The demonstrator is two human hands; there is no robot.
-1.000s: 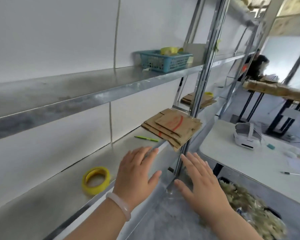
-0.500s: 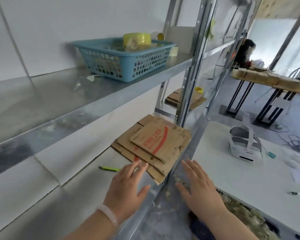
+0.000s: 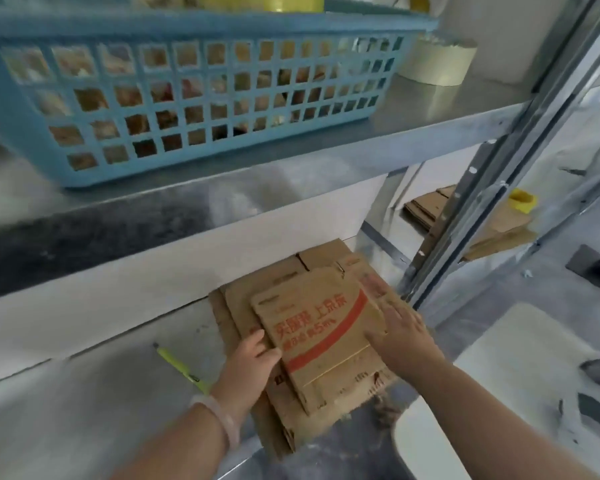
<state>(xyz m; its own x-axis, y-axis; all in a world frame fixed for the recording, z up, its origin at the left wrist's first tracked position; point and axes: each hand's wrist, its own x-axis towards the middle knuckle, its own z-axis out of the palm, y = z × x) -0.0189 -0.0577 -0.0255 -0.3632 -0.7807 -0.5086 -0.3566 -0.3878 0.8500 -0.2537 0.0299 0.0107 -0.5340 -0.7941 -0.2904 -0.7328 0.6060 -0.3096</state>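
A stack of flattened cardboard boxes (image 3: 293, 429) lies on the lower metal shelf (image 3: 84, 410), jutting over its front edge. The top piece (image 3: 321, 329) has a red stripe and red print. My left hand (image 3: 252, 363) grips that piece at its left edge, thumb on top. My right hand (image 3: 400, 336) lies at its right edge with fingers stretched forward, thumb touching the top face; the fingertips are blurred.
A blue plastic basket (image 3: 187, 98) and a pale tape roll (image 3: 437, 64) sit on the upper shelf just overhead. A yellow-green pen (image 3: 181, 367) lies left of the stack. A steel upright (image 3: 482, 188) stands right of it. More cardboard (image 3: 499, 226) lies beyond. A white table (image 3: 499, 393) is at the right.
The view has closed in on the shelf. Both hands moved forward from the shelf's front edge onto the cardboard stack; the left hand has taken hold of the top piece.
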